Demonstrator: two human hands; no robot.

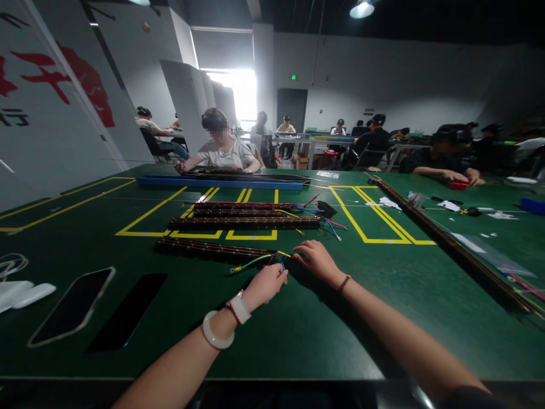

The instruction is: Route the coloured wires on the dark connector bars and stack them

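A long dark strip bundle [213, 248] lies on the green table in front of me, with coloured wires coming out of its right end. My left hand [267, 282] is closed by that end, its fingers pinched at a blue wire [281, 264]. Just to the right, my right hand [318, 262] has its fingertips together at the tip of a yellow wire [284, 254]. A green wire [254, 263] with a ring terminal bends back to the left above my left hand. The fingertips of both hands are partly hidden.
More strip bundles [247, 222] with loose wires lie beyond. Two dark phone-like slabs [72, 307] [130, 309] are at left. A long strip [447, 241] crosses the right side, near paper scraps [389, 203]. Co-workers sit opposite, one behind a blue tray [221, 183].
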